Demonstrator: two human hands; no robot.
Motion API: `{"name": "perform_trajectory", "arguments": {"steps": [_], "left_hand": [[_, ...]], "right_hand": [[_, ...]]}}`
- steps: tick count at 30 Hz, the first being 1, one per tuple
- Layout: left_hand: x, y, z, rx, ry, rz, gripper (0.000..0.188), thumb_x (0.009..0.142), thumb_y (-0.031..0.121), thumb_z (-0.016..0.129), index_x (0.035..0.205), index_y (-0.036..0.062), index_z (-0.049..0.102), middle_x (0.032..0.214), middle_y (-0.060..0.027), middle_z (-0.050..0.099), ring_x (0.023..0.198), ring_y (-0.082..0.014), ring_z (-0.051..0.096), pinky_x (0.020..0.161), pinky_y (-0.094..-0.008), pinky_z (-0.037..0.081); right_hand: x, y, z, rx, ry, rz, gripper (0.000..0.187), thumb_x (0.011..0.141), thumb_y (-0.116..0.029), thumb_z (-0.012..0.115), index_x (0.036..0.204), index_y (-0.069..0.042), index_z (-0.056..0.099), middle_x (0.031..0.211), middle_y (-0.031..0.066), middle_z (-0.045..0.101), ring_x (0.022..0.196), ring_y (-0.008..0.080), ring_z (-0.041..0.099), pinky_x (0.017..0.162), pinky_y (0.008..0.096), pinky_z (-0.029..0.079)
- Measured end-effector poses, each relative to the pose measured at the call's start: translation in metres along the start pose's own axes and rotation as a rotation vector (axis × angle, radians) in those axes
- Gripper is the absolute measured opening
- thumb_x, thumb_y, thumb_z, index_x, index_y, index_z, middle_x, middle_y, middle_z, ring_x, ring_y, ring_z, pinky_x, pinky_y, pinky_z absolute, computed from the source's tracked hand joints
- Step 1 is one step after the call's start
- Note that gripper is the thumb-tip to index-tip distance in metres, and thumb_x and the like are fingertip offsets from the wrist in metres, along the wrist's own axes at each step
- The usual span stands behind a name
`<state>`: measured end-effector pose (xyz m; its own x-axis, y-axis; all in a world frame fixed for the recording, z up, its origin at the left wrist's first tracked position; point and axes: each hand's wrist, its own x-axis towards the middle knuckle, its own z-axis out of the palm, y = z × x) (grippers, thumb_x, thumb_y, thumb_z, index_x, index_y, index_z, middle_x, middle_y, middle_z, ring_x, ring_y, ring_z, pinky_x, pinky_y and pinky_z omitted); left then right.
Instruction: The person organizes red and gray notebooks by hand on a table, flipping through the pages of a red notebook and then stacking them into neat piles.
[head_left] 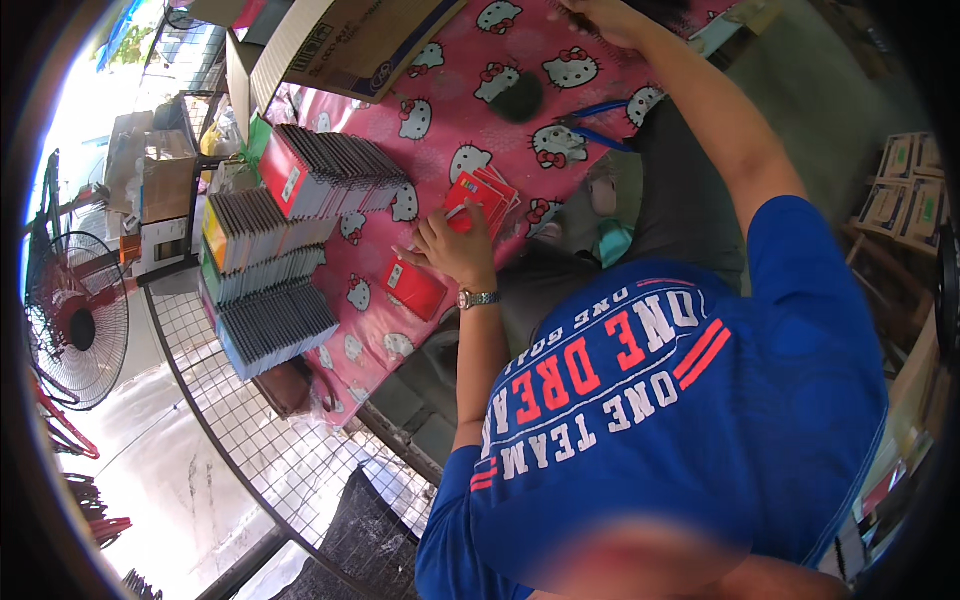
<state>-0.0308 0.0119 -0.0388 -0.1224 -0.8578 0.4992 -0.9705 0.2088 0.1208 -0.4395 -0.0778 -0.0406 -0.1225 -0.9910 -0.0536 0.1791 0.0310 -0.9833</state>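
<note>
My left hand (455,247), with a wristwatch, lies palm down with its fingers apart. It touches a small fanned pile of red notebooks (492,192), and its other fingers reach toward a single red notebook (414,289). Up at the top edge, my right hand (608,20) is stretched far out over the table with curled fingers. Something dark shows at its fingertips, too small to make out. Stacks of spiral-bound notebooks stand to the left: a red stack (285,175), a yellow one (222,240) and a blue one (245,340), with a green one between.
A pink cartoon-print cloth (415,85) covers the table. On it are an open cardboard box (350,45), a dark round object (517,98) and blue-handled scissors (600,125). Wire mesh (260,410) and a fan (80,325) stand at left. Boxes (910,185) are stacked at right.
</note>
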Motion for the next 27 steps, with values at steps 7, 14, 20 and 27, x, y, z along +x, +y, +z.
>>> {"name": "perform_trajectory", "arguments": {"steps": [7,14,20,27], "left_hand": [[0.004,-0.001,-0.007,-0.098,0.006,0.101,0.032,0.084,0.038,0.067,0.095,0.0086,0.060,0.094,-0.0094,0.061,0.099,-0.0326,0.055,0.109,-0.0613,0.021],[0.011,-0.009,-0.009,-0.163,-0.085,0.319,0.027,0.091,0.025,0.058,0.111,0.0071,0.055,0.100,-0.0103,0.060,0.102,-0.0317,0.055,0.109,-0.0562,0.025],[0.008,-0.007,-0.006,-0.284,-0.103,0.323,0.022,0.090,0.018,0.058,0.109,0.0079,0.057,0.101,-0.0096,0.061,0.099,-0.0297,0.056,0.107,-0.0506,0.030],[0.015,0.022,-0.009,-0.339,-0.097,0.352,0.023,0.087,0.020,0.062,0.107,0.0093,0.059,0.100,-0.0087,0.061,0.099,-0.0292,0.055,0.092,-0.0448,0.038]], "right_hand": [[-0.007,-0.010,0.042,-0.371,-0.312,-0.017,0.035,0.103,-0.028,0.044,0.133,-0.017,0.058,0.097,0.0010,0.063,0.067,0.0068,0.050,0.059,0.0230,0.043],[0.013,0.027,0.027,-0.820,-0.297,-0.705,0.034,0.104,-0.024,0.043,0.135,-0.020,0.057,0.089,-0.0002,0.064,0.069,0.0077,0.052,0.059,0.0230,0.043],[-0.009,-0.014,0.068,-0.682,-0.479,0.216,0.036,0.104,-0.023,0.044,0.138,-0.017,0.053,0.097,0.0064,0.062,0.077,0.0168,0.056,0.076,0.0336,0.049],[-0.051,0.008,0.101,-0.955,-0.640,-0.457,0.039,0.098,-0.016,0.051,0.137,-0.014,0.053,0.098,0.0088,0.068,0.090,0.0255,0.067,0.080,0.0355,0.051]]}}
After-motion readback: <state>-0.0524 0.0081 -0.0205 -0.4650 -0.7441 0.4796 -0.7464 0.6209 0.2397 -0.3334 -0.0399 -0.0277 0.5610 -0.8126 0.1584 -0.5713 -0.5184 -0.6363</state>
